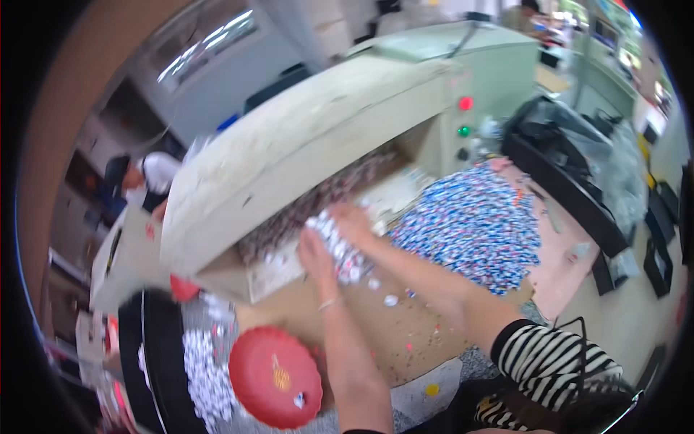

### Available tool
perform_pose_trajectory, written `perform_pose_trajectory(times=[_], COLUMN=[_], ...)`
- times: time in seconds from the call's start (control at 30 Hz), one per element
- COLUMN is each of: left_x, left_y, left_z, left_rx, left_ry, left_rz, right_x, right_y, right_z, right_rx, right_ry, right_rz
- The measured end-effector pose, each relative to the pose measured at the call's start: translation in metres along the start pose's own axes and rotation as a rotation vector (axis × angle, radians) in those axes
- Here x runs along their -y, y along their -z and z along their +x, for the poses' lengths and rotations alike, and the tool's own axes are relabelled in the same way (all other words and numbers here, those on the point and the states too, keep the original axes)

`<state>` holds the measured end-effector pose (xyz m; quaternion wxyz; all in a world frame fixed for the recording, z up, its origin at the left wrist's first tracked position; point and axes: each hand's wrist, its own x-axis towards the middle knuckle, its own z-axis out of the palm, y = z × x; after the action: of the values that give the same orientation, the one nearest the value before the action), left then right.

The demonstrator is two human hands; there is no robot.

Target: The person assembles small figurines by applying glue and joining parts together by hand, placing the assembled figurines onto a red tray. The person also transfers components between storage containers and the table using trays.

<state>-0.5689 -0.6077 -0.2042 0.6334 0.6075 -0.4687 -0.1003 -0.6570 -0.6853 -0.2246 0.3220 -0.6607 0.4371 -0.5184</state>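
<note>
A pile of small white round pieces sits between my hands at the slot of a large pale machine. My left hand is curled against the near left side of the pile. From the right, my right hand cups the far side, fingers bent around the pieces. Motion blur and the pile hide some fingertips. A few loose white pieces lie just below my hands on the brown board. Inside the slot, a mass of brownish-pink small pieces shows behind my hands.
To the right spreads a big heap of blue, white and red small pieces. A red scalloped bowl stands near left, beside more white pieces and a black bin. Black trays lie at right. A co-worker is at far left.
</note>
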Motion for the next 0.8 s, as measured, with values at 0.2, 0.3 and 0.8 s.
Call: perform_pose_trajectory(times=[0.2, 0.3, 0.8], left_x=[-0.016, -0.032, -0.062], left_y=[0.033, 0.026, 0.056], left_z=[-0.039, -0.054, -0.12], left_rx=[-0.031, -0.062, -0.078], left_ry=[0.103, 0.062, -0.01], left_rz=[-0.185, -0.087, -0.019], right_x=[0.068, 0.072, 0.061], right_y=[0.02, 0.041, 0.091], right_z=[-0.046, -0.059, -0.093], right_rx=[0.107, 0.122, 0.521], right_ry=[0.046, 0.042, 0.245], right_rz=[0.038, 0.078, -0.064])
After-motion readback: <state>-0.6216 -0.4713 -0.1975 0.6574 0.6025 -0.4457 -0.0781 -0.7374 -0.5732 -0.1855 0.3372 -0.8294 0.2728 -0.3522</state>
